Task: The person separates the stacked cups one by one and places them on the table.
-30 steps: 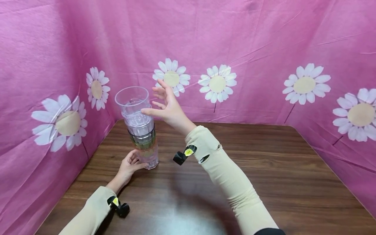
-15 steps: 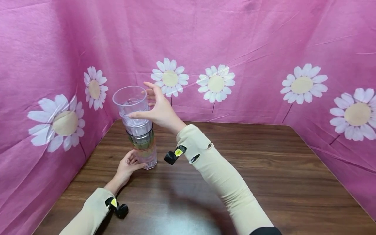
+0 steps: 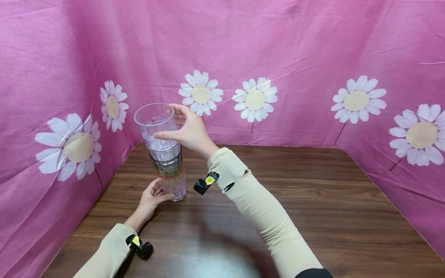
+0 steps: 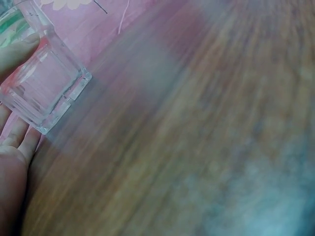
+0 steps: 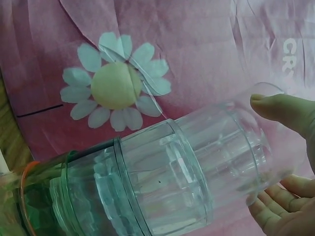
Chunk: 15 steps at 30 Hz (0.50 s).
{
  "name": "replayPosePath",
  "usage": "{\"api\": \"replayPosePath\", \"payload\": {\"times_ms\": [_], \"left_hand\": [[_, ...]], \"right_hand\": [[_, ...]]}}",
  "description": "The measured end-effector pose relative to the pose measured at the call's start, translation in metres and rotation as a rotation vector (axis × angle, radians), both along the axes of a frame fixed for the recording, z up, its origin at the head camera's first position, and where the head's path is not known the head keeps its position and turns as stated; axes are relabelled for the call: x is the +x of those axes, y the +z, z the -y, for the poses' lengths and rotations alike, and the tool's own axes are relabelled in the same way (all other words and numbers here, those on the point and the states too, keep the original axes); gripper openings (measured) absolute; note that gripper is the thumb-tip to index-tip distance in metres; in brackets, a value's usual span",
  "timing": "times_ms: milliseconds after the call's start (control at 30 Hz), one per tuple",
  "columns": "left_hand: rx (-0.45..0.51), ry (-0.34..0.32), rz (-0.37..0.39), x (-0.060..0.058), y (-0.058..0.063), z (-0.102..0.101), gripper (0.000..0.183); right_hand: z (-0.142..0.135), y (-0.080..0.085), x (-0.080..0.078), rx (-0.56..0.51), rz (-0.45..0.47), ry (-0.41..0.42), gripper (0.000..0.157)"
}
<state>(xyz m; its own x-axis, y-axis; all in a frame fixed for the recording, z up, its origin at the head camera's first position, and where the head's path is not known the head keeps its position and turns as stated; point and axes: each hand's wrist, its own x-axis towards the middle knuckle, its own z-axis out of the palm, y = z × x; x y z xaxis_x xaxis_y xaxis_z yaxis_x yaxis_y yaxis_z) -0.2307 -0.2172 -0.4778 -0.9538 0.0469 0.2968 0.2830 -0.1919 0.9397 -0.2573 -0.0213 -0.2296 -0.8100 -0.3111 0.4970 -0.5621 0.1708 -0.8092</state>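
Observation:
A tall stack of nested faceted plastic tumblers stands on the left part of the table in the head view. The clear top tumbler has a wide open rim; below it come other clear ones, a dark-rimmed one, a green one and a pinkish clear bottom tumbler. My left hand holds the bottom tumbler, thumb in front and fingers behind. My right hand grips the top tumbler from the right, thumb across its near side. In the right wrist view the thumb and fingers lie on opposite sides of it.
The dark brown wood table extends to the right of the stack. Pink cloth printed with white daisies encloses the back and both sides. A small black camera sits on each sleeved wrist.
My right hand has moved left onto the top tumbler, and its spread fingers have closed round it. The left hand keeps its hold at the base. The stack stays put.

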Motion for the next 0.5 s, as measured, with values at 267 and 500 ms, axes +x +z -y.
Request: {"api": "replayPosePath", "payload": {"times_ms": [267,500], "left_hand": [[0.0,0.003,0.001,-0.0028,-0.0022,0.0007,0.062],[-0.002,-0.007,-0.009,-0.0018,-0.0039,0.0013,0.065]], "right_hand": [[0.0016,-0.0018,-0.0041,-0.032,0.003,0.011,0.083],[0.0009,-0.0023,-0.0046,-0.028,0.031,0.021,0.085]]}}
